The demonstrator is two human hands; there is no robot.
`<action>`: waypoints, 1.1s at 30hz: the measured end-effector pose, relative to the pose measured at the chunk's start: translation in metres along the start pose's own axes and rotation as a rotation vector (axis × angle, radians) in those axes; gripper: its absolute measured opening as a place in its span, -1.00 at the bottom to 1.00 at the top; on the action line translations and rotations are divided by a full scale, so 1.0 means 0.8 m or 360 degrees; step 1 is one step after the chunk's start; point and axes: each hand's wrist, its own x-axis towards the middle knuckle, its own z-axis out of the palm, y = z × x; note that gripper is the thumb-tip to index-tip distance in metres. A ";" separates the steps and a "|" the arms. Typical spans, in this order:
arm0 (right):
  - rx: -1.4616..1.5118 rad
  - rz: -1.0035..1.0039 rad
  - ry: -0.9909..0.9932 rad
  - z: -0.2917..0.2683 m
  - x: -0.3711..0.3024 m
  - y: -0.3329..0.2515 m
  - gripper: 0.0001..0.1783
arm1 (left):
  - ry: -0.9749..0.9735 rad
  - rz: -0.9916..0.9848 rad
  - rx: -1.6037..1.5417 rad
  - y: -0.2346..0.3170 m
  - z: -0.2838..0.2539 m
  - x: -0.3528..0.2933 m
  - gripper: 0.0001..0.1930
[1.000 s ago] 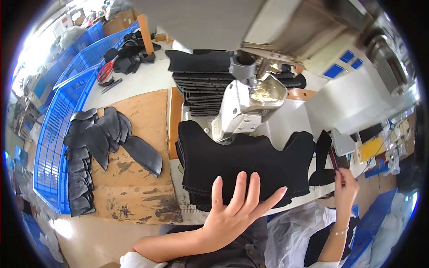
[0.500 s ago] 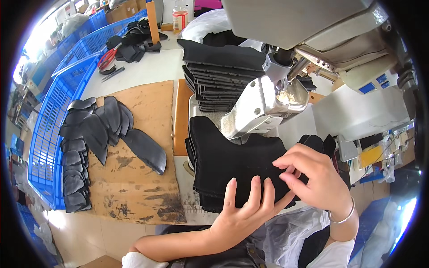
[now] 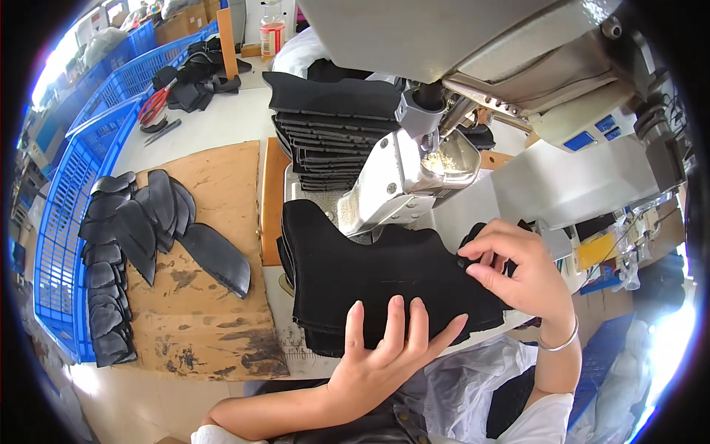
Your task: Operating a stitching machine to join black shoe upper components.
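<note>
The left hand [image 3: 388,348] lies palm down, fingers spread wide over the near edge of a front stack of black cloth pieces [image 3: 347,259]; the right hand [image 3: 518,270], wrist bent, draws thumb and fingertips narrowly together at its 3 o'clock edge, though I can't tell what they grip. I count two cloth stacks, one pair of red scissors [image 3: 153,107] and one bottle [image 3: 272,33]. From the front stack, the back stack [image 3: 333,96] sits around 11 o'clock, partly blocked by the machine's metal arm [image 3: 399,177]; cardboard [image 3: 211,318] lies at 9 o'clock.
</note>
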 end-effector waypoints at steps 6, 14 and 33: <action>-0.0140 -0.0013 -0.0014 0.010 0.006 -0.012 -0.89 | -0.0060 0.0037 0.0027 -0.004 -0.004 0.001 -0.38; -0.0086 -0.0386 -0.0082 0.043 0.027 -0.027 -0.88 | 0.0063 -0.0033 -0.0026 -0.001 0.003 0.001 -0.46; -0.0103 -0.0282 -0.0083 0.045 0.028 -0.036 -0.89 | 0.0073 -0.0063 0.0013 0.002 0.005 -0.003 -0.43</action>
